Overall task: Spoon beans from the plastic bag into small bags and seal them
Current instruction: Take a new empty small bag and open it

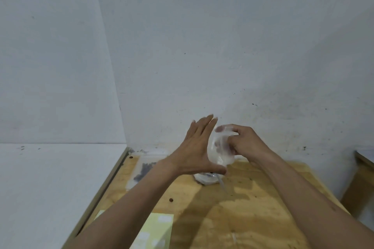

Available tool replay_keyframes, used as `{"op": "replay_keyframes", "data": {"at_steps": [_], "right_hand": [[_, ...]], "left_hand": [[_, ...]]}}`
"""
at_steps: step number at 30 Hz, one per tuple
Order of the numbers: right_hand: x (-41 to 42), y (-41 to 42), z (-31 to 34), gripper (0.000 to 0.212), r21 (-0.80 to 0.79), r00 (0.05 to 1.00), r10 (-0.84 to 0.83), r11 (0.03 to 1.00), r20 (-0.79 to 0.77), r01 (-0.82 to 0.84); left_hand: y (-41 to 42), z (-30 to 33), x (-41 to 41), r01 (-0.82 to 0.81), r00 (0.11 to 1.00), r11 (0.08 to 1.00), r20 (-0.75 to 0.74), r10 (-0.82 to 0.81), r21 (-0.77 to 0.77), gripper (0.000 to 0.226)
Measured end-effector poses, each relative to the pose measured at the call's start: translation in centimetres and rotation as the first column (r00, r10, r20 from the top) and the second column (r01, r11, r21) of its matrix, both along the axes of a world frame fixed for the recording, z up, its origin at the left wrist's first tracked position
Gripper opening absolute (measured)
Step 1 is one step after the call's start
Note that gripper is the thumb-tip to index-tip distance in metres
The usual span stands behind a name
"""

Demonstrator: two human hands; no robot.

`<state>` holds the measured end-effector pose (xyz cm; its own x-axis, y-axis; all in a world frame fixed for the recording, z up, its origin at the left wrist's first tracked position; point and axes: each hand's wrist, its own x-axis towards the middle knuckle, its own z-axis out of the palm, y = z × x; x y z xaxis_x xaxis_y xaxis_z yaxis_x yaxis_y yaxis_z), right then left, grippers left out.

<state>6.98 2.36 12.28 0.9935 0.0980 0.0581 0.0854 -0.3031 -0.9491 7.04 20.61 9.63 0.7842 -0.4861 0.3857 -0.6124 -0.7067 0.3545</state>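
Your left hand (195, 147) is spread flat, fingers straight and together, palm turned toward a small clear bag (220, 147) and touching its left side. Your right hand (245, 142) is curled, fingertips (221, 128) pinching the bag's top edge from the right. So the small bag sits between both hands, lifted off the table, long axis roughly upright, mouth up. Motion blur here, so I can't tell if the mouth is open or sealed, or whether beans are inside.

Key relation: the supply is down and left of your hands. A flat plastic bag (144, 168) with dark beans (144, 169) lies on the table just beyond your left wrist, long axis running away from you toward the wall. Left hand is nearer to it. Directly under your hands is a pile of white or clear plastic (204, 179), probably more small bags, with a thin pale stick-like thing (221, 181) poking out; possibly the spoon handle, too blurred to confirm. It's below the left thumb, within reach of either hand.

Surface: bare plywood table (253, 198), a few stray beans (171, 200) near your left forearm, yellow-green sheet (155, 230) at the near edge under that arm. The room is a plain white wall (222, 46) right behind the hands, with the corner off to the left.
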Motion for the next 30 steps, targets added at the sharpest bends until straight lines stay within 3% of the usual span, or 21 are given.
{"op": "replay_keyframes", "data": {"at_steps": [2,4,7,10,13,16,24,26,30], "right_hand": [[-0.3,0.0,0.2,0.049,-0.014,0.996,0.094,0.995,-0.001,-0.094],[-0.3,0.1,0.2,0.048,-0.062,0.993,0.118,0.991,0.013,-0.117],[0.1,0.2,-0.2,0.042,-0.168,0.996,0.040,0.985,0.080,-0.026],[0.4,0.5,-1.0,0.018,-0.217,0.985,-0.118,0.966,0.127,0.144],[0.2,0.8,-1.9,0.043,-0.268,0.959,-0.185,0.933,0.214,0.240],[-0.1,1.1,-1.7,0.032,-0.300,0.919,-0.099,0.927,0.381,0.224],[0.3,-0.4,0.3,0.015,-0.378,0.997,0.036,0.926,0.064,-0.009],[0.8,-0.6,0.7,0.010,-0.291,0.993,0.109,0.949,-0.052,-0.120],[1.2,-0.6,1.0,0.020,0.015,0.938,0.204,0.978,-0.281,-0.208]], "left_hand": [[0.3,0.0,0.8,0.022,0.999,0.995,0.027,-0.025,0.097,0.140],[0.5,-0.2,1.2,0.017,0.999,0.994,0.034,-0.021,0.109,0.135],[0.7,-0.5,1.4,-0.068,0.993,0.988,0.108,0.053,0.140,0.118],[0.8,-1.2,1.5,-0.147,0.976,0.972,0.187,0.113,0.184,0.111],[0.9,-2.2,1.5,-0.187,0.960,0.965,0.242,0.140,0.185,0.111],[1.2,-2.7,1.5,-0.230,0.938,0.957,0.304,0.169,0.178,0.111],[1.1,-3.4,1.4,-0.253,0.890,0.955,0.424,0.166,0.156,0.116],[0.8,-3.4,1.4,-0.238,0.897,0.958,0.414,0.153,0.161,0.118],[0.6,-3.3,1.0,-0.194,0.930,0.971,0.341,0.138,0.137,0.121]]}}
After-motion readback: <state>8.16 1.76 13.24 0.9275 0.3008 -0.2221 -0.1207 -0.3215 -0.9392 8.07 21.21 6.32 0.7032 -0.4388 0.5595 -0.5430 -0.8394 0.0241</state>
